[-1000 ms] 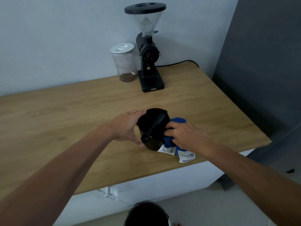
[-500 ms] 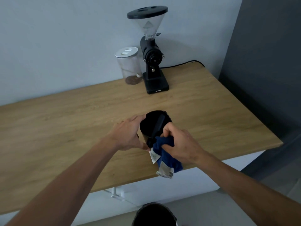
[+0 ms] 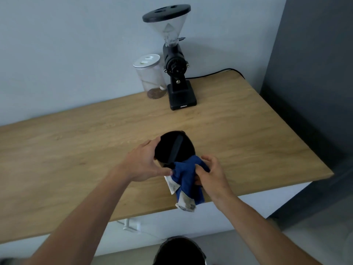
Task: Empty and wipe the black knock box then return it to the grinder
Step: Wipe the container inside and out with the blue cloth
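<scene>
Lidded clear jar (image 3: 150,77) on wooden counter (image 3: 76,142); dark bin (image 3: 179,251) below.

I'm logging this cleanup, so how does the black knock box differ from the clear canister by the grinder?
The round black knock box is opaque, open-topped, and gripped by the left hand near the counter's front edge. The clear canister is see-through, capped with a white lid, and stands untouched beside the black grinder. Both are cylindrical.

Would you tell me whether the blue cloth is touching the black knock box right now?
Touching. The head view shows the blue cloth draped over the near rim of the knock box, pressed there by the right hand.
</scene>
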